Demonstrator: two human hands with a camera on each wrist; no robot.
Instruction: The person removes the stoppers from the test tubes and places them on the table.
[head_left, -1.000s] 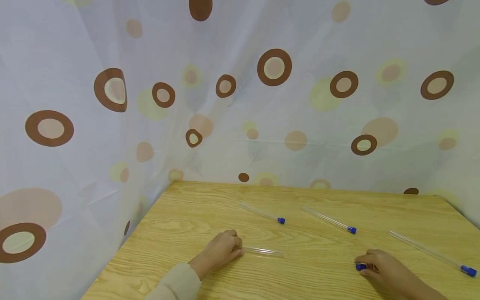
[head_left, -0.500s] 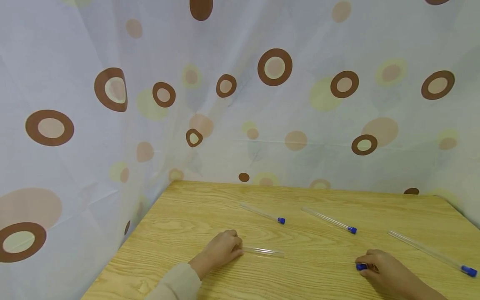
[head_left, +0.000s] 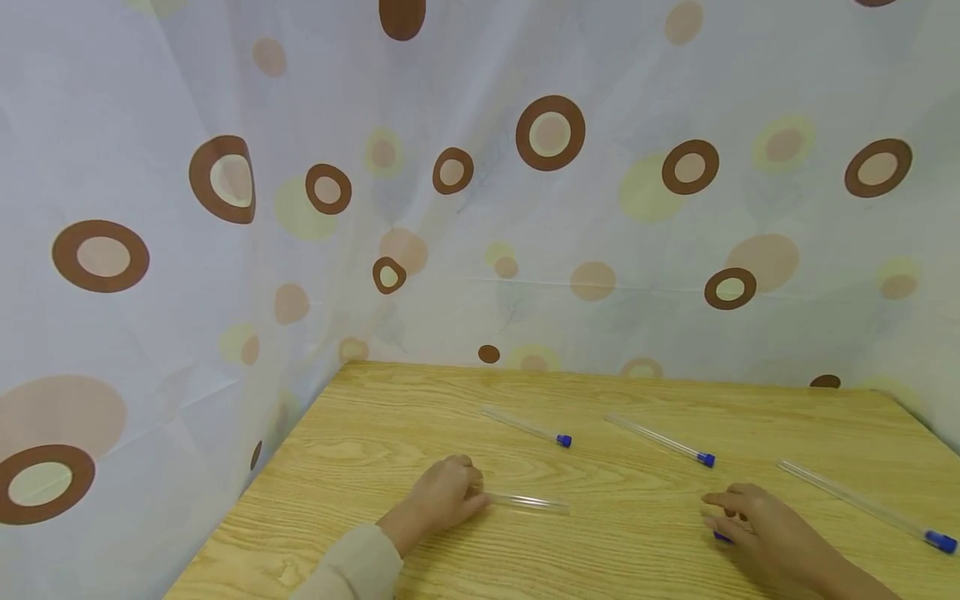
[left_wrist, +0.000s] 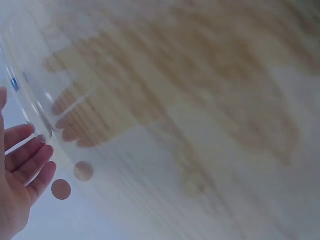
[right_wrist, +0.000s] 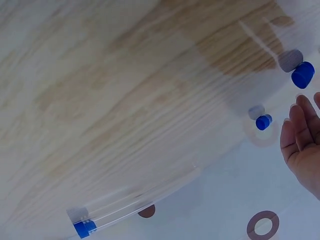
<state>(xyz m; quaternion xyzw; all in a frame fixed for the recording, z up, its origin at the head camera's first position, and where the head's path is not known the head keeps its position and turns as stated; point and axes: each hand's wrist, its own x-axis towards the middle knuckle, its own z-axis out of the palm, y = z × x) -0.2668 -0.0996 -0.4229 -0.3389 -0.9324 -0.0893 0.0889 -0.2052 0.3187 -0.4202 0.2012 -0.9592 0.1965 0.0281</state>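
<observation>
My left hand (head_left: pixel 442 496) rests on the table at the left end of a clear, uncapped plastic tube (head_left: pixel 528 502). In the left wrist view its fingers (left_wrist: pixel 32 165) are loosely extended, with fingertips by the rounded end of the tube (left_wrist: pixel 45 107). Nothing shows gripped between thumb and fingers. My right hand (head_left: pixel 765 533) has its thumb and fingers spread apart over a loose blue cap (head_left: pixel 722 537), which they partly hide. In the right wrist view the cap (right_wrist: pixel 303 75) lies on the table just beyond the relaxed fingertips, apart from them.
Capped clear tubes lie on the wooden table (head_left: pixel 375 442): one at back centre (head_left: pixel 521 423), one right of it (head_left: pixel 660 437) and one at far right (head_left: pixel 862 504). A patterned curtain (head_left: pixel 480 208) hangs along the left, back and right sides.
My right thumb and fingers have parted from the blue cap they pinched, leaving it on the table. The left hand and the uncapped tube have hardly moved.
</observation>
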